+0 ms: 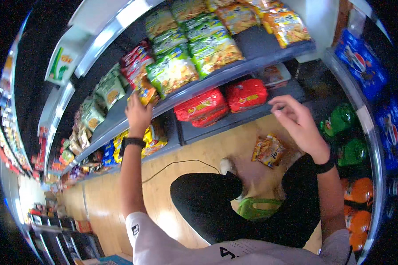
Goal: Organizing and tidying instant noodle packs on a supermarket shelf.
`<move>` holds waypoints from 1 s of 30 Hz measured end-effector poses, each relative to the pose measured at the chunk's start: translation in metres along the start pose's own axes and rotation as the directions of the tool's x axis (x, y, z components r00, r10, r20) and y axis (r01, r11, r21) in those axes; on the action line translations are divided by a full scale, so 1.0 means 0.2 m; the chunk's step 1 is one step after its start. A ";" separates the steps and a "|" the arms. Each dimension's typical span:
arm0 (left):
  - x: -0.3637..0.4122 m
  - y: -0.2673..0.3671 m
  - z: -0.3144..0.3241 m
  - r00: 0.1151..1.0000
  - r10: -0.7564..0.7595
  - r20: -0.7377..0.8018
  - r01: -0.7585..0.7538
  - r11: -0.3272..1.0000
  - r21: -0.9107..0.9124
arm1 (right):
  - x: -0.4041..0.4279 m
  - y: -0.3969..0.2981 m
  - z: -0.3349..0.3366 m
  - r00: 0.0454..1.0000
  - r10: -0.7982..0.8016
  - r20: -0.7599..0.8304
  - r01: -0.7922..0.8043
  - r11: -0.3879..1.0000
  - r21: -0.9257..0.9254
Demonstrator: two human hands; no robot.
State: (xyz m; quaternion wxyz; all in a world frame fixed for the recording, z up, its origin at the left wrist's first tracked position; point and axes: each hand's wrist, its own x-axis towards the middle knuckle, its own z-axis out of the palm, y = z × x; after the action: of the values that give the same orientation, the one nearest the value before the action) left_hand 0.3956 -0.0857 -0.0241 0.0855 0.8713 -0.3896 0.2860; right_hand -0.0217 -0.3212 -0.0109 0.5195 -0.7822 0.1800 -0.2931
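At the front edge of a dark shelf [199, 82], my left hand [139, 112] grips a small orange-and-yellow snack packet [147, 93]. The packet lies against red packets [136, 63] and beside green noodle packets [172, 71]; my fingers hide part of it. My right hand [297, 122] is empty, its fingers loosely bent and apart, in the air right of two red multipacks [247, 95] on the lower shelf. Below that hand an orange-brown packet [268, 150] lies on the wooden floor near my feet.
Grey-green packets [110, 86] stand left of my left hand, with yellow bags [154, 137] on the shelf beneath. To the right are green bottles [343, 121], orange bottles [358, 190] and blue Pepsi packs [361, 61]. A green stool [258, 208] is under me; a dark cable [182, 161] crosses the floor.
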 end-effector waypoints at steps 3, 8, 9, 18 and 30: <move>-0.01 -0.01 0.01 0.995 -0.028 0.097 0.032 0.999 -0.031 | 0.00 -0.02 -0.01 1.000 -0.014 -0.003 0.014 0.999 -0.037; 0.04 0.00 -0.15 0.990 -0.007 0.143 -0.031 0.964 0.265 | 0.00 -0.04 -0.02 0.996 -0.087 -0.022 0.087 0.996 -0.011; 0.05 0.10 -0.17 0.998 0.048 0.050 -0.062 0.942 0.329 | 0.00 -0.02 -0.01 0.984 -0.166 -0.064 0.165 0.986 -0.032; 0.68 1.72 0.00 0.971 0.235 -0.035 -0.133 0.413 -0.901 | -0.01 -0.03 -0.10 0.954 -0.202 -0.223 0.203 0.979 -0.020; 1.01 2.56 0.75 0.903 0.102 0.418 0.430 -0.184 -0.884 | -0.07 0.02 -0.24 0.928 -0.176 -0.328 0.133 0.980 -0.150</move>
State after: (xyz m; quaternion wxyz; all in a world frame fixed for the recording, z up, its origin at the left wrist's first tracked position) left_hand 0.1967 -0.6184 -0.0711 0.6826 0.5724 -0.3545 -0.2841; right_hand -0.0628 -0.3482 -0.0046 0.4059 -0.7627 0.2226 -0.4517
